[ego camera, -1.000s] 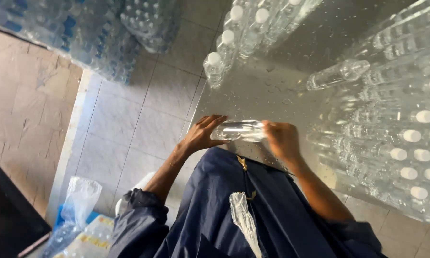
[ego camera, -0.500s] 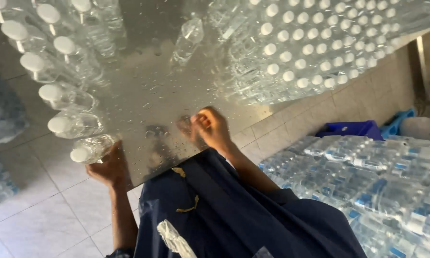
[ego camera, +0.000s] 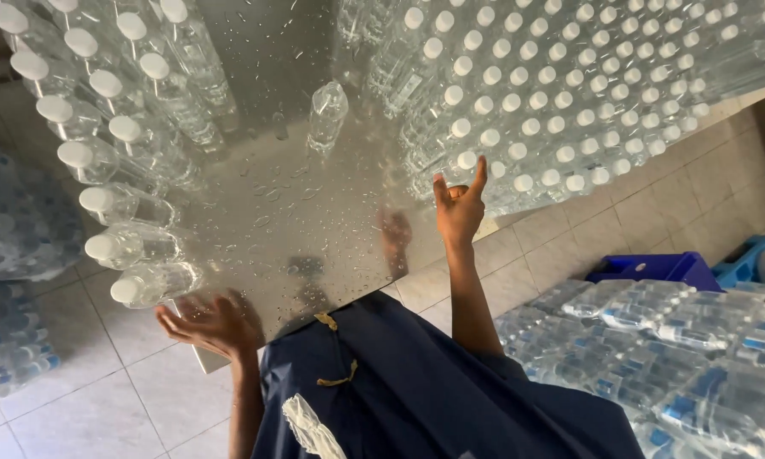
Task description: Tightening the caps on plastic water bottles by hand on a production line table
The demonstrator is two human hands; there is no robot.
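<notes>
Wet stainless-steel table (ego camera: 289, 212), bearing two blocks of capped clear bottles. The bottle carried in both hands a second ago has gone; both hands are now empty. Left hand (ego camera: 212, 325), fingers spread, palm up, hovers just beside the nearest bottle (ego camera: 154, 283) of the left block, which lies on its side, long axis along the table edge, white cap pointing left. Right hand (ego camera: 460, 208), fingers open, reaches toward the right block (ego camera: 552, 102).
</notes>
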